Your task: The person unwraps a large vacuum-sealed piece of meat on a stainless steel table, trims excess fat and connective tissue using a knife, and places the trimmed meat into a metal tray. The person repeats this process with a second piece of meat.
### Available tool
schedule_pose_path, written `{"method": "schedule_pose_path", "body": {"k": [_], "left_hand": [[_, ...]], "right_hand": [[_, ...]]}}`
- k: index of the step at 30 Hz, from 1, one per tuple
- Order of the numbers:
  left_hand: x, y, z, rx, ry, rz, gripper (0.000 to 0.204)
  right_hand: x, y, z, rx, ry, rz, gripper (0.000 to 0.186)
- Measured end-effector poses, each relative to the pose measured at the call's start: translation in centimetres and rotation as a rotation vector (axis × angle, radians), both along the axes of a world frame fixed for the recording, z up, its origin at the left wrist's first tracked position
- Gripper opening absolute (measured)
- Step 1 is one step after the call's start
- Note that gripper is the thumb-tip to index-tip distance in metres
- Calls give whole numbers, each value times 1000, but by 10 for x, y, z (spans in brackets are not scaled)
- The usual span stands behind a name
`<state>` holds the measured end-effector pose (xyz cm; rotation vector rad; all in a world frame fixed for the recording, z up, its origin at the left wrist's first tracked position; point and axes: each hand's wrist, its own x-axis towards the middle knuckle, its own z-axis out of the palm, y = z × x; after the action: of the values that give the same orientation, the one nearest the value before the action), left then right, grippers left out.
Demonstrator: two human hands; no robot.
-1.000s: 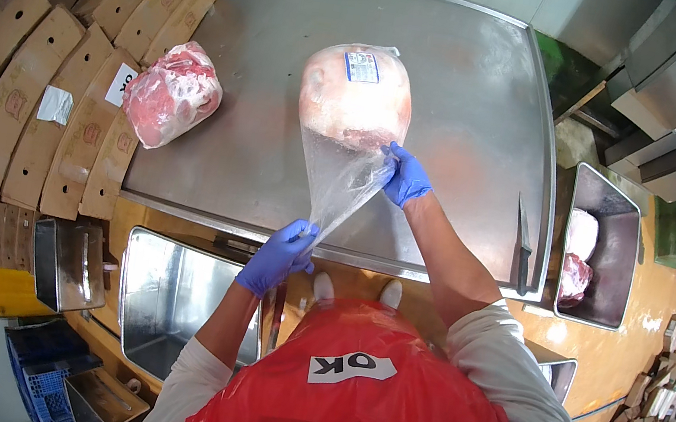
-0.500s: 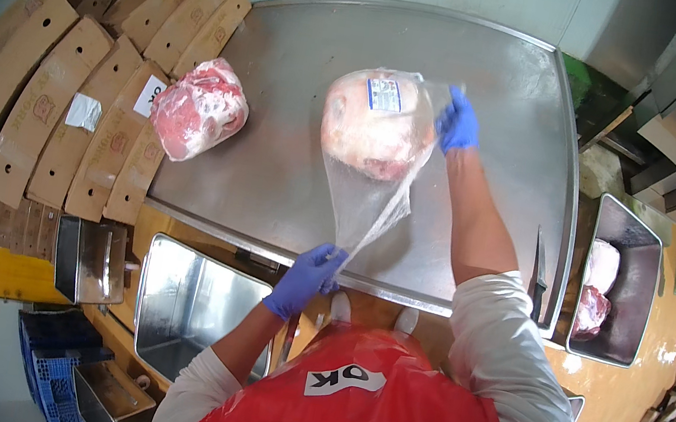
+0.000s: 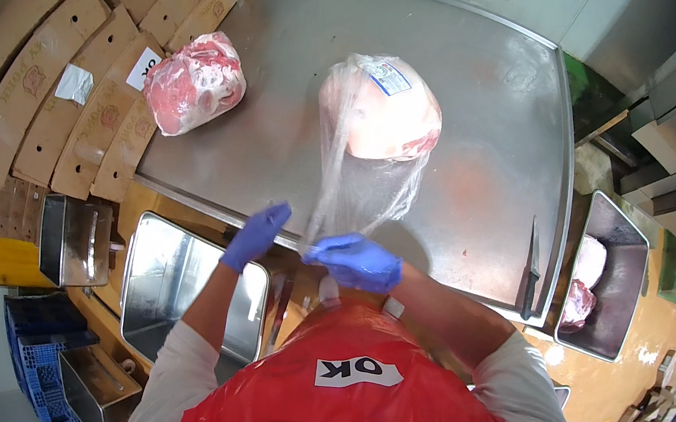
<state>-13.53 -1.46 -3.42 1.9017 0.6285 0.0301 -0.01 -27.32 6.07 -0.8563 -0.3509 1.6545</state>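
Note:
A large pale cut of meat (image 3: 399, 124) in a clear plastic bag (image 3: 329, 183) rests on the metal table, a blue-and-white label on its upper side. The slack part of the bag stretches toward me over the near table edge. My right hand (image 3: 357, 260), in a blue glove, is closed on the gathered end of this bag. My left hand (image 3: 258, 234), gloved in blue too, is beside it to the left with fingers stretched out and nothing in them. A second piece of meat (image 3: 196, 85), red and white, lies at the table's left side.
Flattened cardboard boxes (image 3: 51, 85) lean along the left. A knife (image 3: 532, 271) lies near the right edge of the metal table (image 3: 476, 223). Below that edge a metal tub (image 3: 618, 296) holds meat. Another metal tub (image 3: 199, 264) stands under my left arm.
My right hand has come from beside the meat down to the bag's near end and grips it. My left hand has let go of the bag and moved up and left.

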Motion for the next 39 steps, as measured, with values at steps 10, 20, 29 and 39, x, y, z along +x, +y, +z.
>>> {"method": "schedule_pose_path", "body": {"k": [10, 20, 29, 39], "left_hand": [[210, -49, -84, -191, -124, 368, 62], [31, -91, -73, -241, -78, 64, 34], [-49, -107, -45, -325, -64, -8, 31], [-65, -79, -13, -358, 98, 128, 23]], "right_hand": [[-4, -112, -35, -321, -153, -154, 25], [-20, -197, -66, -559, -130, -224, 23], [124, -44, -26, -189, -1904, -316, 69], [200, 83, -68, -317, -1924, -413, 52]]}}
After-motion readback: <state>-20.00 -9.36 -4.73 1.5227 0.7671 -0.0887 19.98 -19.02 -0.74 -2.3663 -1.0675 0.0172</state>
